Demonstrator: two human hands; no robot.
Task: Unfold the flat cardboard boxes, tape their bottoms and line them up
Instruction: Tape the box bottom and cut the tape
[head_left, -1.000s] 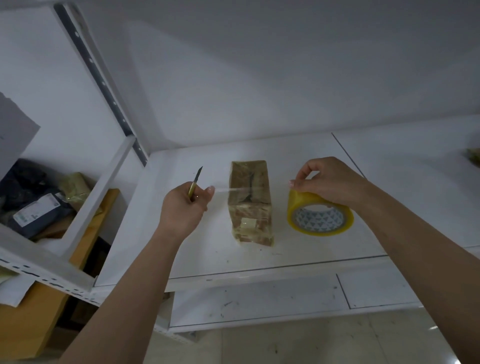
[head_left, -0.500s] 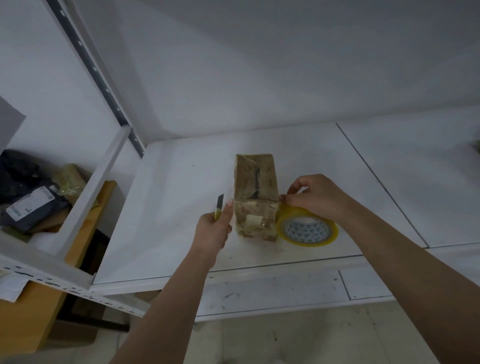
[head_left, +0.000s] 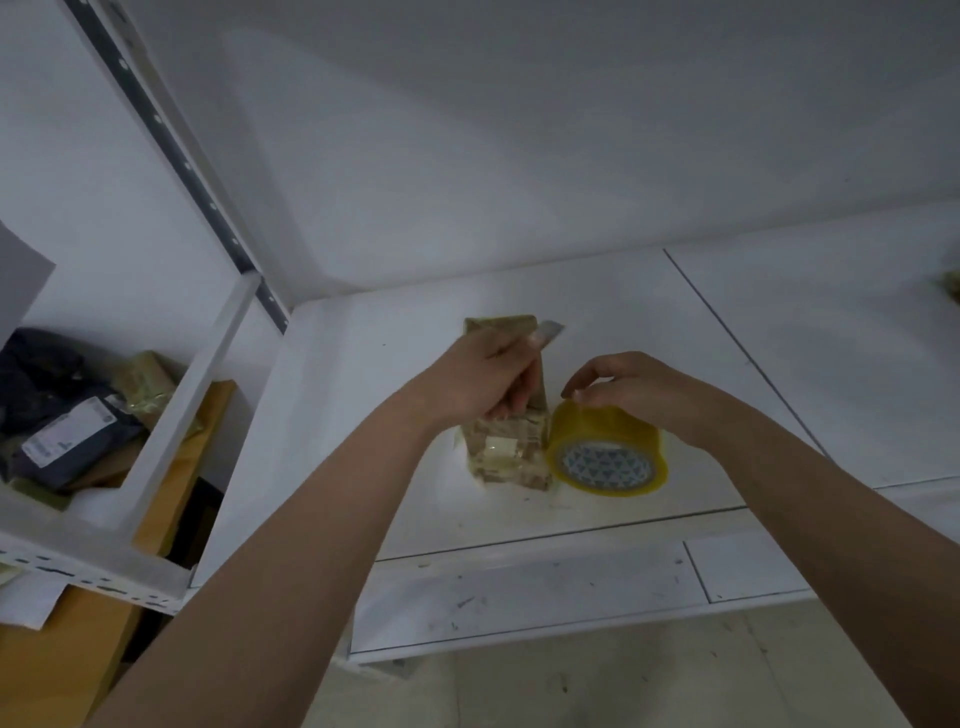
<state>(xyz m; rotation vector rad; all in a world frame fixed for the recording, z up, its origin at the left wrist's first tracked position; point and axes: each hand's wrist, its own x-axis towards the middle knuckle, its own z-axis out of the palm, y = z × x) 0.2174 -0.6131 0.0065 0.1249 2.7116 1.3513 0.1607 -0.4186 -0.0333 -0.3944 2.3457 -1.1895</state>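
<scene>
- Starting at your far left, a white metal rack (head_left: 171, 415) stands beside the bench, its slotted upright (head_left: 171, 150) slanting up toward the wall.
- Behind the rack's rail you see a dark parcel with a white label (head_left: 67, 431), some yellowish packets (head_left: 145, 384), and a wooden board (head_left: 171, 493) below.
- Your left hand (head_left: 483, 376) lies over the top of the cardboard box (head_left: 511, 452), fingers curled around a small knife whose grey blade (head_left: 549, 330) pokes out past the box's far right corner.
- That box stands on the white bench (head_left: 363, 395), near the front edge, its brown faces glossy with tape.
- Touching the box on the right, the yellow tape roll (head_left: 608, 447) rests tilted on the bench, its patterned core facing you.
- Your right hand (head_left: 639, 387) hovers on top of the roll, thumb and fingertips pinching at its upper left rim.
- A seam (head_left: 737, 353) divides the bench, with bare white surface to its right and a brownish thing (head_left: 953, 283) cut off at the far right edge.
- A plain white wall (head_left: 519, 130) closes the back; a scuffed lower shelf (head_left: 519, 597) and pale floor (head_left: 623, 686) lie below.
- Open bench lies left of the box and behind it.
</scene>
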